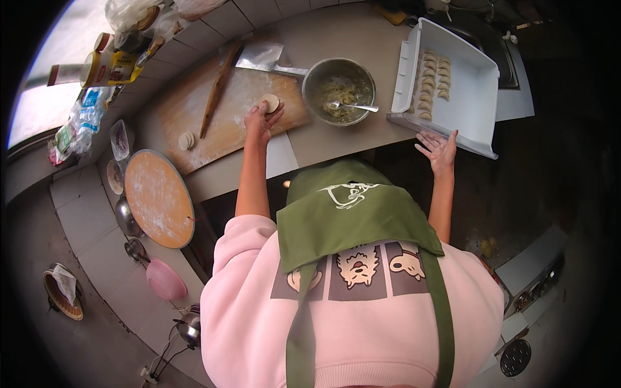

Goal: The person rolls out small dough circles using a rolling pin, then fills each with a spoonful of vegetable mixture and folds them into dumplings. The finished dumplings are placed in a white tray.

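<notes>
My left hand (261,120) holds a round dough wrapper (270,103) over the floured wooden board (242,92). A small stack of wrappers (186,141) lies near the board's left end, beside a wooden rolling pin (219,89). To the right of the board stands a steel bowl (310,92) with some filling (339,97) and a metal spoon (359,107) in it. My right hand (439,149) is empty, palm up with fingers spread, by the near edge of a white plastic drawer (473,106). Rows of folded dumplings (428,82) lie along the drawer's left side.
A broad metal cleaver (259,56) lies at the board's far edge, its handle towards the bowl. A floured round board (157,199) leans at the left, near a pink basin (165,280) and a steel pot (190,327). Jars and plastic bags (87,114) crowd the window ledge.
</notes>
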Motion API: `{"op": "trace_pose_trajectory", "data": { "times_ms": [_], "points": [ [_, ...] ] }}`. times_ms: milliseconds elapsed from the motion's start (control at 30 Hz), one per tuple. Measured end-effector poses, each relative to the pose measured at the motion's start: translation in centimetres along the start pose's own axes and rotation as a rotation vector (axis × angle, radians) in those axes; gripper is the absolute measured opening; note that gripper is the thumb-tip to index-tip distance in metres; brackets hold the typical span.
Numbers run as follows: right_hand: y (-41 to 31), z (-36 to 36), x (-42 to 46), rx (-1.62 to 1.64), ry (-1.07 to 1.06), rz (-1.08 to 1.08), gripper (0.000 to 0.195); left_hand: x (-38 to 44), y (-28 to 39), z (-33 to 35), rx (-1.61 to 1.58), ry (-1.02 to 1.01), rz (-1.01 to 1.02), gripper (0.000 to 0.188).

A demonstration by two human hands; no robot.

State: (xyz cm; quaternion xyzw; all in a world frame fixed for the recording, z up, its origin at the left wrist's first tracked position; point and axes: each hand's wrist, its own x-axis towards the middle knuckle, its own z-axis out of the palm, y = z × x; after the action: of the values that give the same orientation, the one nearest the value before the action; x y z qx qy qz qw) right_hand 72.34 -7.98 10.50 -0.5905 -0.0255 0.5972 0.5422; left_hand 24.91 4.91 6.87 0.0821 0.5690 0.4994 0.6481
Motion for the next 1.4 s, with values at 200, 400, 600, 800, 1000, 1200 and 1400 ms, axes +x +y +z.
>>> {"op": "trace_pose_trajectory", "data": {
  "times_ms": [200, 400, 600, 800, 1000, 1200, 1400],
  "points": [
    [-1.3, -0.1, 1.6, -0.349, 0.162, 0.028, 0.061, -2.8, -2.4, 2.0, 0.001, -0.172, -0.028, 0.029],
    [-3.0, -1.0, 1.1, -0.408, 0.134, 0.005, 0.059, -4.5, -4.5, 4.8, 0.018, -0.219, -0.026, 0.029],
    [-4.7, -2.2, 0.0, -0.606, 0.141, 0.068, 0.055, -5.2, -5.8, 5.7, 0.119, -0.248, -0.066, 0.030],
    [-0.5, 5.0, -0.8, -0.956, -0.301, -0.224, 0.050, -5.6, -6.2, 5.1, -0.006, -0.318, -0.102, 0.030],
    [4.7, 14.2, 3.8, -1.537, -0.254, -0.723, 0.038, -6.3, -6.2, 4.4, 0.087, -0.275, -0.136, 0.029],
    [5.8, 17.5, 4.9, -1.742, -0.388, -0.514, 0.028, -7.6, -6.6, 3.3, 0.115, -0.279, -0.137, 0.029],
    [3.8, 16.4, 4.2, -1.644, -0.389, -0.976, 0.012, -7.6, -7.2, 2.5, 0.097, -0.258, -0.145, 0.031]
  ]
}}
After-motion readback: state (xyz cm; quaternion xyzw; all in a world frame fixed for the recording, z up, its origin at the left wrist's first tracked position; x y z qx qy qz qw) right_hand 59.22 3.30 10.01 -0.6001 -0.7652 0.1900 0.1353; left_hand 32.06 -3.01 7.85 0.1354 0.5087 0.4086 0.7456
